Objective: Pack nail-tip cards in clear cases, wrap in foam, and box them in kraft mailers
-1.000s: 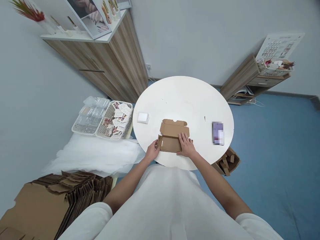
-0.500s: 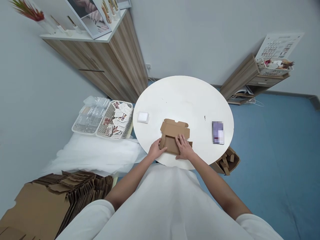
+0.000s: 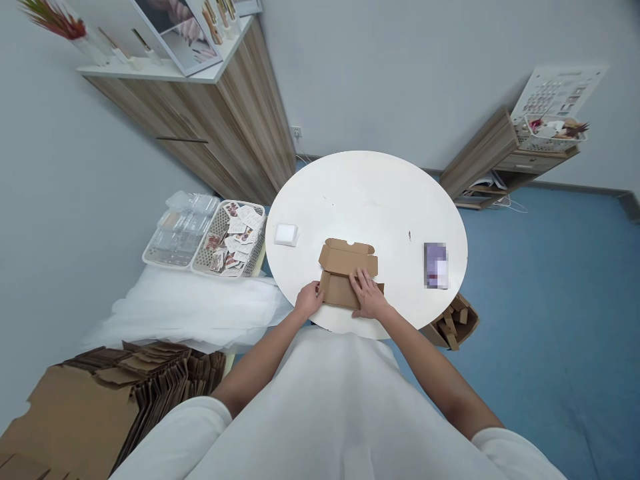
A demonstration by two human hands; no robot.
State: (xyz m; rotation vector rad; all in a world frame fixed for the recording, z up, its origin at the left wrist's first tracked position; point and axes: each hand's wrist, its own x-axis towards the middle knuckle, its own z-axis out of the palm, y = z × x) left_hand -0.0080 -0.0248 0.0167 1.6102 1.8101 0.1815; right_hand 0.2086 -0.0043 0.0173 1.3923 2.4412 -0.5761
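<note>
Print on the cards [image 3: 239, 241] and board [image 3: 557, 99] is too tiny to read. Left hand [image 3: 309, 299]'s curled, pinching the carton [image 3: 347, 260]'s left edge; right hand [image 3: 369, 297]'s flat on it, fingers spread.

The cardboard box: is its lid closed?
No, the lid is open, spread out on the far side of the box.

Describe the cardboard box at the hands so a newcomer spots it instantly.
Find the central white table. At its near edge, the left hand and right hand touch an open brown box, its lid laid back away from the wearer. Unlike the small white object and pixelated purple item flanking it, it is cardboard.
</note>
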